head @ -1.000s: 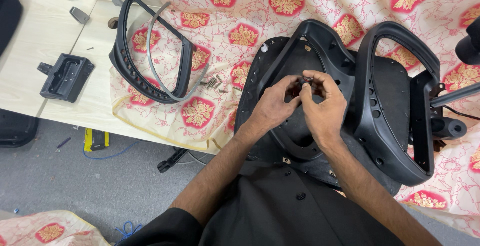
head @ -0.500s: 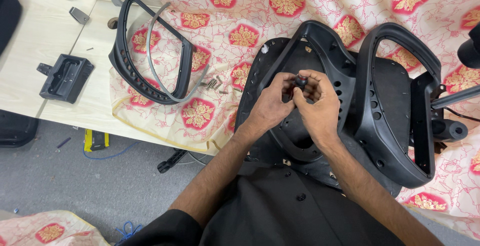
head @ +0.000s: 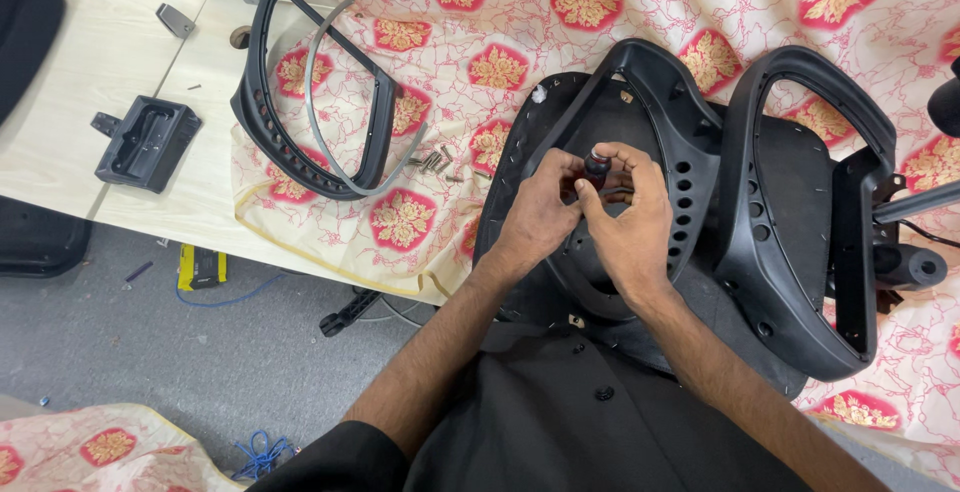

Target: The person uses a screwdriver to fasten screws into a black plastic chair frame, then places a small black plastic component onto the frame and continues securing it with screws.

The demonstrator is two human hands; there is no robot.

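Note:
Both my hands meet over a black plastic chair seat base that lies upside down on the floral cloth. My left hand and my right hand pinch a small dark tool handle with a reddish band between the fingertips, held upright above the base. A black curved armrest loop is fitted on the base by my right hand. A second black armrest frame lies to the right of it.
A loose black frame with a grey strip lies on the cloth at the left, several screws beside it. A black plastic housing sits on the wooden table. A yellow tool and blue wire lie on the floor.
My hands have stayed over the seat base, with the fingers shifting slightly around the small tool handle. Nothing else has moved.

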